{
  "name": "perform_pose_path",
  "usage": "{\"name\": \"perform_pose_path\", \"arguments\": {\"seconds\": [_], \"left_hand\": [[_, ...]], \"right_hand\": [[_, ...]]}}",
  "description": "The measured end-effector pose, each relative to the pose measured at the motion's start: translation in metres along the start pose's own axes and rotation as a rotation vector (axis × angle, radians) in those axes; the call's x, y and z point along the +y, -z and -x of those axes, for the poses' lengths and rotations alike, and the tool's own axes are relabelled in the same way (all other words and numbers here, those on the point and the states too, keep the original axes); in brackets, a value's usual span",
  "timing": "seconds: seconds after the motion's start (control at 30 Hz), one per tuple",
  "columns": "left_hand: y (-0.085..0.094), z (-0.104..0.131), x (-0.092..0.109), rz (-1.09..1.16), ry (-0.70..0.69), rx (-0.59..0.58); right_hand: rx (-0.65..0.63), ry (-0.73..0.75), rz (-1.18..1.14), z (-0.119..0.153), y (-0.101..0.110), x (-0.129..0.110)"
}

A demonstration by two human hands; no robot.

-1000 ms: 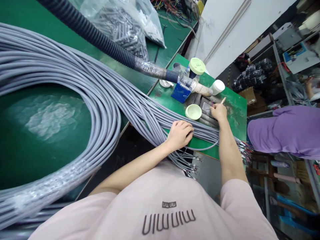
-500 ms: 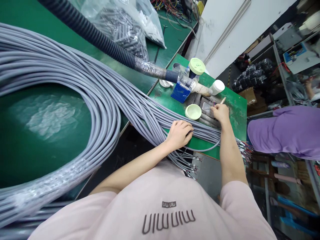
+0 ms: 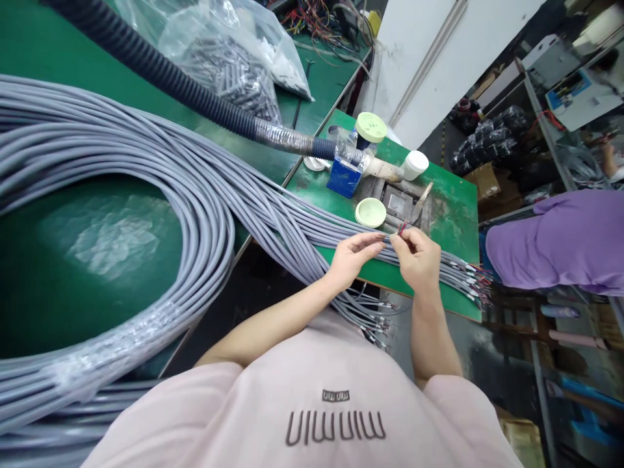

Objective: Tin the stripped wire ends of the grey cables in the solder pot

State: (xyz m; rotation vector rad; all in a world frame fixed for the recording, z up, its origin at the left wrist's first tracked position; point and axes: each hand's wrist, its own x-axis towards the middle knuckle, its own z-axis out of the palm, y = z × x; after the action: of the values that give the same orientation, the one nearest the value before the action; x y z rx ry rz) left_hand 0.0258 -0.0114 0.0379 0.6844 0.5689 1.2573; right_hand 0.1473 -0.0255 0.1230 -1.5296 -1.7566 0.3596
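Observation:
My right hand (image 3: 418,259) is closed in a pinch on the thin cable wires (image 3: 402,229), whose red and dark ends stick up above the fingertips. Close beside it, my left hand (image 3: 358,257) has thumb and fingers stretched out with their tips drawn together. What lies between those tips is too small to make out. Under both hands runs a thick bundle of grey cables (image 3: 302,221), with stripped coloured ends (image 3: 480,283) at the far right. A few more cable ends (image 3: 377,318) hang by the bench's front edge.
Behind my hands sit a metal plate unit (image 3: 397,203), a pale-handled tool (image 3: 422,200), a light green bowl (image 3: 370,213), a white jar (image 3: 415,165) and a blue box (image 3: 344,177). A ribbed hose (image 3: 195,91) crosses above. A person in purple (image 3: 560,240) is at right.
My right hand has come back from the metal plate toward my left hand, with wire ends in its fingers. My left hand has lifted from resting on the cables, its fingertips now meeting.

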Motion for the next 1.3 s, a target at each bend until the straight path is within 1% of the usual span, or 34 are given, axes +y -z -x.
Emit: {"name": "perform_pose_path", "arguments": {"seconds": [0.03,0.1,0.17,0.23,0.3,0.37,0.47,0.53,0.6,0.67,0.7,0.8,0.87,0.93,1.0,1.07,1.17,1.23,1.3], "left_hand": [[-0.006,0.003,0.0,0.124,0.077,0.012],[-0.013,0.007,0.003,0.293,0.168,0.037],[-0.014,0.01,0.008,0.382,0.21,0.052],[-0.01,0.01,0.014,0.428,0.228,0.045],[-0.006,0.009,0.021,0.446,0.218,0.014],[-0.003,0.008,0.025,0.454,0.217,-0.042],[-0.005,0.009,0.023,0.498,0.326,-0.18],[-0.008,0.01,0.018,0.523,0.399,-0.211],[-0.01,0.011,0.011,0.497,0.415,-0.191],[-0.011,0.013,0.005,0.416,0.378,-0.19],[-0.011,0.014,0.003,0.364,0.348,-0.204],[-0.011,0.016,0.0,0.208,0.246,-0.216],[-0.01,0.015,0.001,0.107,0.179,-0.16],[-0.009,0.014,0.003,0.009,0.12,-0.06],[-0.009,0.012,0.005,-0.078,0.095,0.007],[-0.009,0.012,0.005,-0.147,0.081,0.015],[-0.011,0.014,0.004,-0.242,0.016,-0.01],[-0.012,0.016,0.002,-0.292,-0.052,-0.019],[-0.012,0.016,0.002,-0.32,-0.112,-0.018]], "right_hand": [[-0.008,0.0,-0.019,0.004,-0.004,-0.002],[-0.017,-0.006,-0.037,0.009,-0.009,-0.006],[-0.049,-0.012,-0.052,0.012,-0.01,-0.008],[-0.149,-0.007,-0.068,0.015,-0.004,-0.009],[-0.275,0.019,-0.074,0.02,0.003,-0.009],[-0.364,0.068,-0.083,0.025,0.007,-0.009],[-0.399,0.128,-0.137,0.033,0.006,-0.008],[-0.364,0.091,-0.164,0.036,0.003,-0.005],[-0.286,-0.015,-0.204,0.036,0.0,-0.001],[-0.219,-0.127,-0.255,0.036,-0.001,0.004],[-0.205,-0.167,-0.274,0.036,-0.001,0.006],[-0.229,-0.208,-0.263,0.035,-0.001,0.009],[-0.207,-0.145,-0.17,0.034,0.001,0.009],[-0.091,-0.021,-0.035,0.032,0.003,0.006],[0.043,0.093,0.087,0.029,0.004,0.004],[0.108,0.171,0.163,0.024,0.002,0.001],[0.125,0.262,0.272,0.017,-0.006,-0.001],[0.151,0.295,0.327,0.014,-0.011,-0.002],[0.171,0.299,0.326,0.013,-0.015,-0.004]]}}
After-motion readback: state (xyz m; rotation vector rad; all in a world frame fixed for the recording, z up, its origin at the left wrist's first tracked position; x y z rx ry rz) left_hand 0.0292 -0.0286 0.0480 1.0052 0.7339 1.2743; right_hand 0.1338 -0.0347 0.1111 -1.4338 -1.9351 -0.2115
